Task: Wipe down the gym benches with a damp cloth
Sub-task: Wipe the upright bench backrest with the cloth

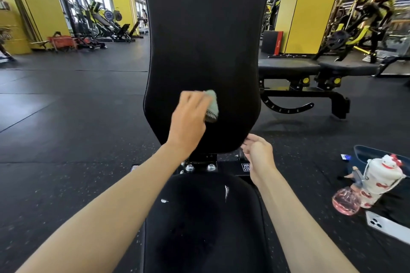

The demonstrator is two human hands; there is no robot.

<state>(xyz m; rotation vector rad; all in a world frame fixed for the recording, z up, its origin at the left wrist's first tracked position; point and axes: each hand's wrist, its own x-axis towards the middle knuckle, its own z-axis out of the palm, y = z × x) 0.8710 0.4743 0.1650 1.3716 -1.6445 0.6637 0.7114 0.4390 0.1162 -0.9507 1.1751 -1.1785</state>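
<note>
A black padded bench stands straight ahead, its backrest (204, 29) raised steeply and its seat pad (204, 224) just below me. My left hand (188, 122) presses a pale green cloth (211, 104) against the lower part of the backrest, fingers wrapped over the cloth. My right hand (257, 150) is at the backrest's lower right corner, fingers loosely curled, touching the pad's edge. The seat pad has small white tears.
A second flat black bench (310, 66) stands to the right. On the floor at right lie a pink spray bottle (346, 201), a white cartoon bottle (379, 179), a phone (386, 226) and a dark bag (377, 153). Yellow pillars and machines line the back.
</note>
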